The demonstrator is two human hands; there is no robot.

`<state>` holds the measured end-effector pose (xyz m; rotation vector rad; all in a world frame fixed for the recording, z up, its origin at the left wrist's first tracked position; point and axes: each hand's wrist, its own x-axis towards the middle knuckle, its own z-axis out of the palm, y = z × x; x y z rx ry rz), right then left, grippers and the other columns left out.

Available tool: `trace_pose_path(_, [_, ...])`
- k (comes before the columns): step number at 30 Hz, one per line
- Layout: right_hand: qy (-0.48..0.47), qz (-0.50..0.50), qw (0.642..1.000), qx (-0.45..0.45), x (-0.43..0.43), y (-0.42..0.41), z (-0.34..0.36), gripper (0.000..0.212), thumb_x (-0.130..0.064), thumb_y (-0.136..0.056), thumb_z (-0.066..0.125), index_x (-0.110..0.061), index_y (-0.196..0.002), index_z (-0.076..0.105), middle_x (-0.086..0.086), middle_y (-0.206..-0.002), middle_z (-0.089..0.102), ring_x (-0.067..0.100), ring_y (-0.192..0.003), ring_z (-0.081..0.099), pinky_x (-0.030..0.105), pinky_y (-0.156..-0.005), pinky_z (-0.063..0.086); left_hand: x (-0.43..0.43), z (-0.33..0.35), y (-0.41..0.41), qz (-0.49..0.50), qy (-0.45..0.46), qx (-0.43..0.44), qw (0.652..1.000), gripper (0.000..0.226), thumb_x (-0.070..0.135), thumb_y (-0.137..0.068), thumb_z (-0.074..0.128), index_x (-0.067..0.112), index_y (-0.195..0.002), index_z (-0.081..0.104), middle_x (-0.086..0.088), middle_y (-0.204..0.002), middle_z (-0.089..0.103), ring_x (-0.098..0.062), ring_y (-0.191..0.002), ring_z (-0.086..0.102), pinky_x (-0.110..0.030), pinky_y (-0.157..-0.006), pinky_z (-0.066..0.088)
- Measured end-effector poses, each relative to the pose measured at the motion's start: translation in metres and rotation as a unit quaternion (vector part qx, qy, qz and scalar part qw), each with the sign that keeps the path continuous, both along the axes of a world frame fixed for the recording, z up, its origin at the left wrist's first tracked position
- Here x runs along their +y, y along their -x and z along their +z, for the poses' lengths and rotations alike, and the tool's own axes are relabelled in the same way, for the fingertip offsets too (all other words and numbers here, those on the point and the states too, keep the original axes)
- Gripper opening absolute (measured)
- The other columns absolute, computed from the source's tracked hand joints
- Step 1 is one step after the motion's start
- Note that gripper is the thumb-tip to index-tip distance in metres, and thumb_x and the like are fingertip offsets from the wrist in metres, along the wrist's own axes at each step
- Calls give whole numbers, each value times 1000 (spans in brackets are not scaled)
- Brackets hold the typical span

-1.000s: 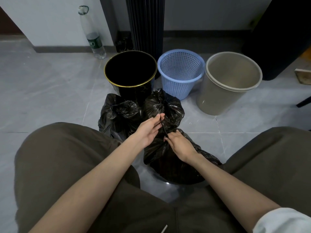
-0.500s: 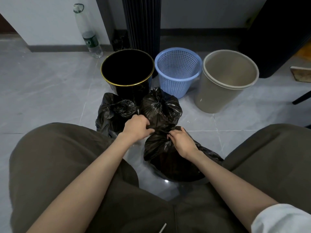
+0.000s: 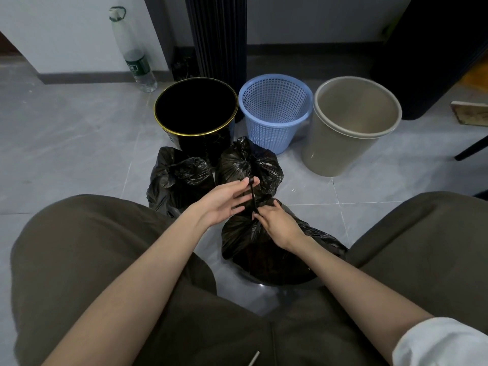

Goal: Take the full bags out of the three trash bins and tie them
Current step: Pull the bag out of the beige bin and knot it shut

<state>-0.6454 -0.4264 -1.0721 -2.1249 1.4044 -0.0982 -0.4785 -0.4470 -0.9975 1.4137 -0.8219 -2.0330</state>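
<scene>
Left hand: my left hand [image 3: 224,200] pinches the top end of a thin black strip [image 3: 253,197] at the fingertips, the other fingers fairly straight.
Right hand: my right hand [image 3: 278,227] is curled, pinching the strip's lower end, just below and to the right of my left.
Strip: taut and nearly upright between the two hands.
Near bag: a crumpled black plastic trash bag [image 3: 258,257] lies on the floor under my right hand, touching it.
Other bags: a knotted black plastic bag [image 3: 266,165] stands just beyond my left fingertips; a third black plastic bag [image 3: 179,175] sits beside it, further left (both out of the bins).
Bins: beyond both hands stand a round black bin with a gold rim [image 3: 195,133], a blue plastic mesh basket [image 3: 274,133] and a round beige plastic bin [image 3: 338,154].
</scene>
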Motion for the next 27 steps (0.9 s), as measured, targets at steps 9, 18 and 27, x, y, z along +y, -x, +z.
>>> trace_pose_path(9, [-3, -8, 1000, 0, -2, -1, -2, 30, -24, -102, 34, -10, -102, 61, 9, -105, 63, 24, -108, 57, 33, -116, 11, 1, -19, -1, 74, 135, -168, 974, 39, -2, -94, 49, 5, -132, 50, 0, -110, 63, -11, -103, 56, -23, -94, 46])
trace_pose_path(18, [-1, 0, 1000, 18, -1, -1, -1, 29, -23, -102, 34, -11, -100, 60, 9, -102, 63, 24, -104, 58, 34, -117, 11, -2, -14, -7, 88, 199, -215, 952, 54, 9, -86, 65, 19, -136, 48, -11, -89, 72, -12, -80, 67, -19, -81, 55])
trace_pose_path(27, [-1, -34, 999, 9, -5, 3, -8, 28, -23, -102, 33, -12, -104, 59, 7, -108, 63, 21, -111, 57, 33, -117, 11, -4, -13, -31, -186, 318, -565, 738, 26, 32, -90, 59, 12, -82, 73, -3, -76, 72, -18, -77, 66, -34, -80, 52])
